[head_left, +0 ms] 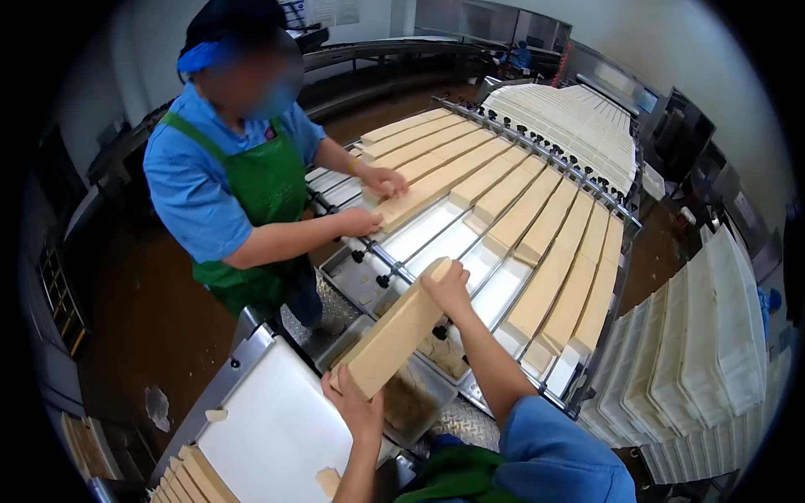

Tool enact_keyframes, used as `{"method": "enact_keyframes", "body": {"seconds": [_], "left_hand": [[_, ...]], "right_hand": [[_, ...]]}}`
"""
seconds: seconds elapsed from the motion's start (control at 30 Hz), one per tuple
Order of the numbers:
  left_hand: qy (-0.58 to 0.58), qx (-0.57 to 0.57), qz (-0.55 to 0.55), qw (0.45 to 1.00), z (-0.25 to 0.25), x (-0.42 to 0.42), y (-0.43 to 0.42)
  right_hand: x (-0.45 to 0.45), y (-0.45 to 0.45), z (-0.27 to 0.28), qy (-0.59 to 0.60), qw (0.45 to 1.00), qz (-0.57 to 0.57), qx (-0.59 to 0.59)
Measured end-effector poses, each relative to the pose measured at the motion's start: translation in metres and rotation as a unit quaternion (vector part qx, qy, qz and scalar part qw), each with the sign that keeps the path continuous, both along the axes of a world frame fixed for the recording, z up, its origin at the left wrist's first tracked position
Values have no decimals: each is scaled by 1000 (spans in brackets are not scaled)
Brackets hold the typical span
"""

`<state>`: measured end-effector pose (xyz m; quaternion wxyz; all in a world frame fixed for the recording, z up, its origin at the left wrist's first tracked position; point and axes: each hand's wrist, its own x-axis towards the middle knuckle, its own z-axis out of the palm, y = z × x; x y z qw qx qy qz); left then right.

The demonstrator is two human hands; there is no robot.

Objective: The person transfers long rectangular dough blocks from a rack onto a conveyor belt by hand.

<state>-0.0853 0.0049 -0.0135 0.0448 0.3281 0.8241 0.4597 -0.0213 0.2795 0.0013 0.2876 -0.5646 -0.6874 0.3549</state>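
At frame centre the right hand (448, 291), its forearm reaching up from the lower right, has its fingers closed around the upper end of a long pale block (392, 334). Lower down, the upraised left hand (355, 408) grips the other end, holding the block slantwise.

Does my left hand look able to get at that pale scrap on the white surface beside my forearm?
Probably not right now: your left hand is holding the lower end of the long block. Nothing seems to lie over the scrap on the white surface, though.
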Motion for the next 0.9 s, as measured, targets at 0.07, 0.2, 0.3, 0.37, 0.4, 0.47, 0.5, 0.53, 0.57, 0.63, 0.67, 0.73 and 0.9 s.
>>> {"method": "enact_keyframes", "body": {"seconds": [0.07,0.2,0.3,0.37,0.4,0.47,0.5,0.53,0.57,0.63,0.67,0.73,0.9], "left_hand": [[45,58,-44,996,8,-3,40],[72,83,-88,990,18,-16,105],[31,71,-139,987,-2,-44,135],[8,47,-194,980,-2,-57,144],[13,43,-194,980,-4,-61,150],[-58,55,-232,969,-15,-67,157],[-45,40,-237,970,-16,-69,161],[-41,35,-240,969,-18,-70,165],[-46,40,-228,972,-20,-71,169],[-122,78,-221,964,-24,-72,176],[-121,73,-224,964,-27,-72,181],[-95,34,-231,968,-27,-70,191],[-115,36,-257,959,-49,-60,228]], "right_hand": [[1,48,-5,-5,1000,-14,-3],[1,126,-13,-72,997,-20,-5],[7,168,-2,-209,975,70,-39],[11,196,-12,-290,946,132,-55],[11,207,-16,-284,948,134,-57],[10,223,-28,-275,957,85,-36],[10,225,-25,-282,954,89,-50],[11,228,-21,-277,955,88,-54],[11,230,-19,-283,951,111,-58],[15,231,-11,-285,947,130,-67],[17,232,-9,-285,948,129,-60],[16,240,-20,-283,949,129,-55],[12,240,-34,-312,943,13,118]]}}
